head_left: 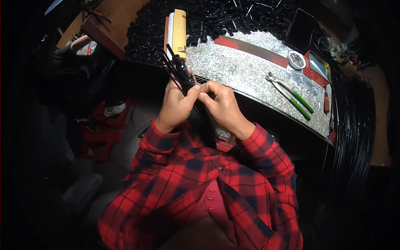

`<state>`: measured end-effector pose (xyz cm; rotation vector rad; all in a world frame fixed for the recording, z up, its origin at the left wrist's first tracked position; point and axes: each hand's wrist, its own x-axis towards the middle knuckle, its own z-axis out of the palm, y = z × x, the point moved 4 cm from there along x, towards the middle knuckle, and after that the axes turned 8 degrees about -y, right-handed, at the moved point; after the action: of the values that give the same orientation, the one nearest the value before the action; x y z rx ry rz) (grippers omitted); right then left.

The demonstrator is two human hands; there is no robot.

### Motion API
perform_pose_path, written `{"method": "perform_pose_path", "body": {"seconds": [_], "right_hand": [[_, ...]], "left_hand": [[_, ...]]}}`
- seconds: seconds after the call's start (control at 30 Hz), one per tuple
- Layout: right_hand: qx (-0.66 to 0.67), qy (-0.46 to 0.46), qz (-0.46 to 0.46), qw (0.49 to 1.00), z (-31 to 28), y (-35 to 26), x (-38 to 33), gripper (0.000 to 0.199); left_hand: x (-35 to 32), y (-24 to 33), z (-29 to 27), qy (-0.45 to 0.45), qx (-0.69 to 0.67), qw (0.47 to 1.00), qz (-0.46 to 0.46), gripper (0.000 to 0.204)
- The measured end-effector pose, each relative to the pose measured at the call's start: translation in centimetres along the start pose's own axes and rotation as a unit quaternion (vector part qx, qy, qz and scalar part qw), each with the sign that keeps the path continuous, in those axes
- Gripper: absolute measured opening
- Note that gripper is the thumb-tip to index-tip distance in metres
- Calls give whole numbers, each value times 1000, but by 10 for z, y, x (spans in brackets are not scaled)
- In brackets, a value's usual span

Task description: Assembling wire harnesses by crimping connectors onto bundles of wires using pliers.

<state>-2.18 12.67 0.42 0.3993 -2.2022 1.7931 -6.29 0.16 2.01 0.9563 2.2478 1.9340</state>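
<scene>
A black tubular part (182, 73) is held upright, tilted slightly to the left, by the left hand (175, 106), just off the near edge of the worktop (254, 75); its fingers are wrapped around the part, and several thin black rods (168, 62) are spread beside it. The fingers of the right hand (223, 106) are pinched together at the part's lower end, beside the left thumb; whether a small piece is gripped there cannot be told. On the worktop, green-handled pincers (291, 96) are laid near a screwdriver (326, 102), a white bowl (296, 60) and a red box (317, 73). Many black pieces (152, 29) are heaped along the far side.
</scene>
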Motion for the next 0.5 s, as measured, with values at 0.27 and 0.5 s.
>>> {"method": "perform_pose_path", "body": {"seconds": [0.27,0.5], "right_hand": [[141,-65,112,982,-3,23,1,12],[302,-100,156,935,0,30,-1,16]], "left_hand": [[-1,2,2,-60,-22,998,-6,22],[-5,3,7,-58,-28,997,34,21]]}}
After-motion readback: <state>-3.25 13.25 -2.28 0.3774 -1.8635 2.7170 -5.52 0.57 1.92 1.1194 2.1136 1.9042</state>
